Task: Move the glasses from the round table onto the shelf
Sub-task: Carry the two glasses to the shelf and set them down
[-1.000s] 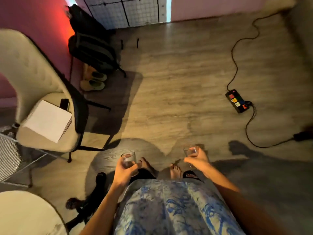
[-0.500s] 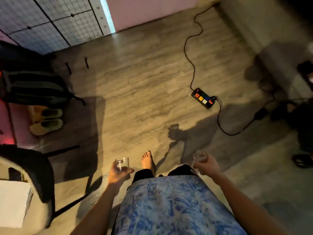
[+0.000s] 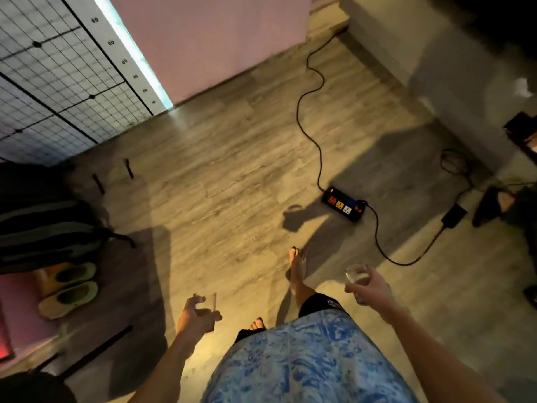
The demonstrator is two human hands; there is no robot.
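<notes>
Left hand point(image 3: 197, 317) grips one glass point(image 3: 207, 304) upright at waist level; right hand point(image 3: 370, 289) wraps around a second glass point(image 3: 356, 277), likewise upright, presumably to carry both steadily. Neither shelf nor bench is visible. A power strip point(image 3: 344, 203) and its cable point(image 3: 312, 112) lie on the floor ahead: trip hazard.

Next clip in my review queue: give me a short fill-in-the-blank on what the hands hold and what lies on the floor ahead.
1. The left hand and the right hand each hold one clear ____.
2. The power strip lies on the wooden floor, ahead of the ____ hand.
3. A pair of slippers sits on the floor by the dark ____ at the left edge of the view.
4. The person's feet are ____.

Missing words: glass; right; backpack; bare
</notes>
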